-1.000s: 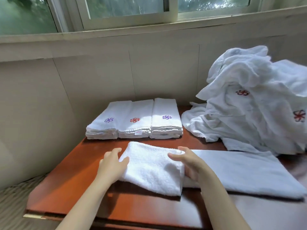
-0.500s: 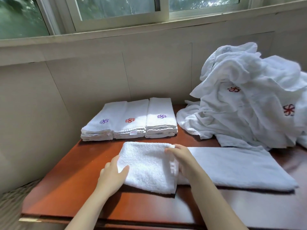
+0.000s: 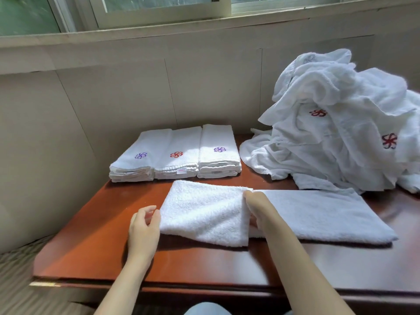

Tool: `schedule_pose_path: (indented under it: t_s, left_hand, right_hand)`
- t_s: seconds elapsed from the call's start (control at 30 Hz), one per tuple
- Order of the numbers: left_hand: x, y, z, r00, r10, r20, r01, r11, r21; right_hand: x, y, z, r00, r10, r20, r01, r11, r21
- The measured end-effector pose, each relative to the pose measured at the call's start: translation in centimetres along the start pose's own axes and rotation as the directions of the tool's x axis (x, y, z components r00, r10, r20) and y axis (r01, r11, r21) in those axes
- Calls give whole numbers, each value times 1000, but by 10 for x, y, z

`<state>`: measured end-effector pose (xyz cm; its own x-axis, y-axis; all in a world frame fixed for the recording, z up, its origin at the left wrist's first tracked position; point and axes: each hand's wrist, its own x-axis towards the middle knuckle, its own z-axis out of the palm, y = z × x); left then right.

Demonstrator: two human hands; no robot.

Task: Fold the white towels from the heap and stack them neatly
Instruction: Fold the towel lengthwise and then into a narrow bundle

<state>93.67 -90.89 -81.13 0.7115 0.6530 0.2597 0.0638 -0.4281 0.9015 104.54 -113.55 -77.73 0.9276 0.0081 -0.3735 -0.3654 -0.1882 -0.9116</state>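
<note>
A white towel [image 3: 318, 214] lies as a long strip across the red-brown table [image 3: 91, 235]. Its left end is folded over as a fluffy flap [image 3: 204, 214]. My right hand [image 3: 256, 208] pinches the flap's right edge where it meets the strip. My left hand [image 3: 144, 223] hovers at the flap's left fold with fingers loosely curled, holding nothing. Three stacks of folded towels [image 3: 179, 155] with purple and red flower marks sit side by side at the back. The heap of loose white towels [image 3: 341, 137] is piled at the right.
A beige wall panel and a window sill run close behind the table. The table's front edge is near my body, and striped carpet shows at the lower left. Bare wood lies left of and in front of the towel.
My left hand has slid off the flap and now sits beside its left fold. My right hand keeps hold of the flap's edge, which lies flatter on the strip.
</note>
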Motion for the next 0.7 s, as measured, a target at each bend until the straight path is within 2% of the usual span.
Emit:
schedule_pose_path:
  t_s: [0.07,0.17,0.23,0.33,0.43,0.5,0.6,0.7]
  left_hand:
    - [0,0,-1,1000,1,11,-1,1000,18]
    - [-2,1,-2,1000,-10,28,9,1000,15]
    - [-3,4,-2,998,-10,60,9,1000,21]
    - [-4,12,0,983,-14,181,-9,992,127]
    - [1,31,4,944,-10,329,-57,980,192]
    - [5,48,14,917,29,397,-115,974,194]
    - [9,73,41,890,27,456,-155,957,244]
    - [2,89,79,843,-99,529,-89,943,319]
  right_hand:
    - [-3,1,-1,999,6,37,-6,1000,-16]
    - [0,10,0,992,-108,61,112,991,-73]
    - [0,14,3,979,-205,11,205,970,-130]
    - [-5,12,0,950,-301,-82,287,946,-149]
    - [-8,-2,-33,914,-363,-180,338,928,-156]
    - [-6,-17,-70,878,-413,-243,358,902,-243]
    - [4,-39,-135,846,-446,-293,306,855,-418]
    - [19,-35,-196,853,-376,-361,101,799,-593]
